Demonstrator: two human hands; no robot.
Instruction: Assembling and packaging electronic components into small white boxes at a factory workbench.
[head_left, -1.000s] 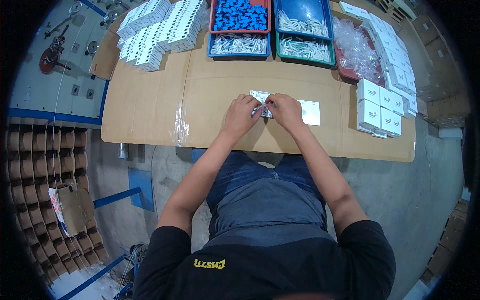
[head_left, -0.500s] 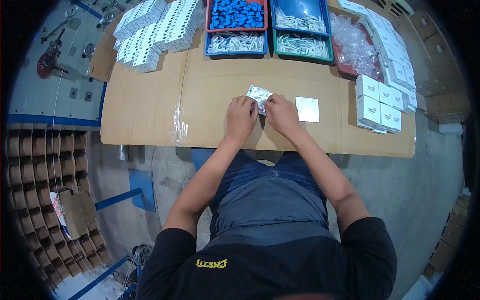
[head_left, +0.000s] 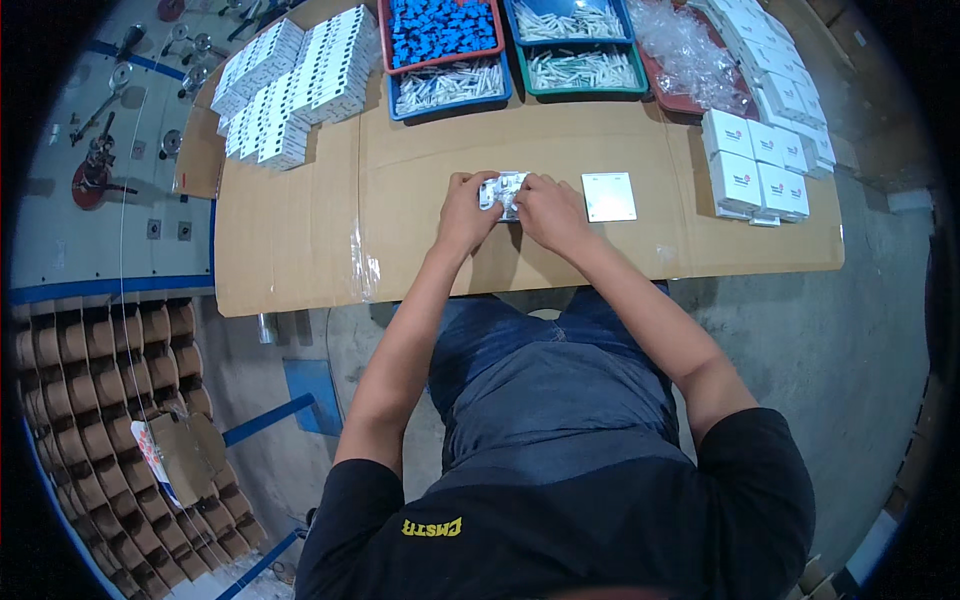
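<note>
White plastic shows between both hands: a small switch part [head_left: 503, 192] is pinched from either side, the left hand [head_left: 466, 212] curled on its left edge, the right hand [head_left: 549, 212] closed over its right. It sits just above the cardboard-covered worktop [head_left: 300, 240], near the middle. Just beside the right hand lies a white square plate [head_left: 609, 196] (flat, untouched). Farther out stand white boxes [head_left: 755, 165] and trays of parts [head_left: 445, 50].

On the bench [head_left: 300, 250], trays [head_left: 450, 90] line the 12 o'clock edge; stacked boxes [head_left: 290, 90] sit at 10 o'clock, more boxes [head_left: 760, 170] at 2 o'clock, a flat plate [head_left: 608, 197] just right of centre.
</note>
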